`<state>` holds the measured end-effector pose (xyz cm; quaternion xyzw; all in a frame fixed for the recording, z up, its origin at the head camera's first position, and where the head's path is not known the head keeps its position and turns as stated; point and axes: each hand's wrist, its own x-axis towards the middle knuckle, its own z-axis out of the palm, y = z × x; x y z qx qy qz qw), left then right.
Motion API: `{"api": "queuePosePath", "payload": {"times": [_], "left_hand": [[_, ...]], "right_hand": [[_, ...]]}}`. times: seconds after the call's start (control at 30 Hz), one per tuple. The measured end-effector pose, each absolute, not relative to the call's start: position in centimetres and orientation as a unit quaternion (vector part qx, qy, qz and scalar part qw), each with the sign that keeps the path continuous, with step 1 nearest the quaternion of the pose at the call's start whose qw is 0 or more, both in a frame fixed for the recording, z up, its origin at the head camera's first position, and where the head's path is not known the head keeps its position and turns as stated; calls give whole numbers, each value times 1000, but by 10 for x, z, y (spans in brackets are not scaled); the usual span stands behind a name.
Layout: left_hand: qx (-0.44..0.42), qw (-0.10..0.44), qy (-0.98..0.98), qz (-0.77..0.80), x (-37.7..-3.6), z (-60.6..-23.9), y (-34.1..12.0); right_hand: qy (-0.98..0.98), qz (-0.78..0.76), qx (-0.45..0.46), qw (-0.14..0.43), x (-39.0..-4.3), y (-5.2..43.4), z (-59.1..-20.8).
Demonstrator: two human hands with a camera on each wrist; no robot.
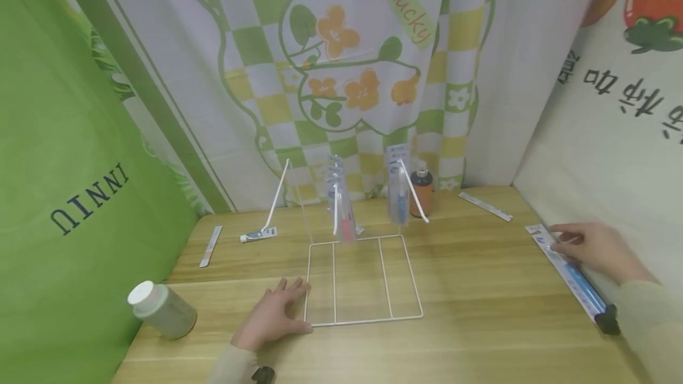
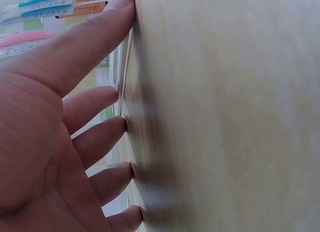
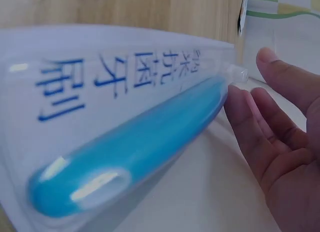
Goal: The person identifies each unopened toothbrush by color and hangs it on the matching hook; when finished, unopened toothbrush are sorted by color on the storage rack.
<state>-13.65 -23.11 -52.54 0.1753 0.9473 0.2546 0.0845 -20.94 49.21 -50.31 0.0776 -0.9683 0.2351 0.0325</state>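
Overhead, from the head camera, the left hand point(image 1: 274, 313) lies flat with fingers spread on the desk point(image 1: 480, 289) near its front-left part, fingertips touching the left rail of a white wire rack point(image 1: 363, 277) that stands mid-desk with 2 hanging toothbrush packs point(image 1: 341, 209) on its upright pegs. The right hand point(image 1: 597, 249) rests at the desk's right edge on the upper end of a long packaged toothbrush point(image 1: 571, 274), which lies along that edge with its blue handle pointing toward the front-right corner; the fingers look loosely curled over the pack, though whether they pinch it I cannot tell from here. A white-capped bottle point(image 1: 162, 310) lies tipped at the front-left corner, an orange bottle point(image 1: 423, 192) stands at the back edge, and 3 more flat packs lie toward the back and sides. From the left wrist camera, the spread fingers point(image 2: 95, 39) press straight against the wood beside the thin white rail, holding nothing. From the right wrist camera, the blue brush handle point(image 3: 130, 152) fills the view inside its clear blister on a white card printed in blue characters, and the fingertips point(image 3: 245, 117) touch the pack's end, relaxed and not closed round it. As a judgement, the pack should be light, fairly stiff along its length yet bendable, with a slick plastic face, so its card edges near the middle would likely give the surest hold.
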Motion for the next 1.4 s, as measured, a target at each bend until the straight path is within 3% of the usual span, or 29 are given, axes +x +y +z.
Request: {"api": "queuePosePath", "payload": {"times": [0.53,1.07,1.4], "left_hand": [[177,89,944,265,-137,-528,-232],[175,90,944,265,-138,-525,-229],[172,91,944,268,-135,-526,-230]], "right_hand": [[-970,226,94,19,-217,490,-514],[-962,265,60,-34,-214,483,-514],[-964,257,67,18,-218,480,-515]]}}
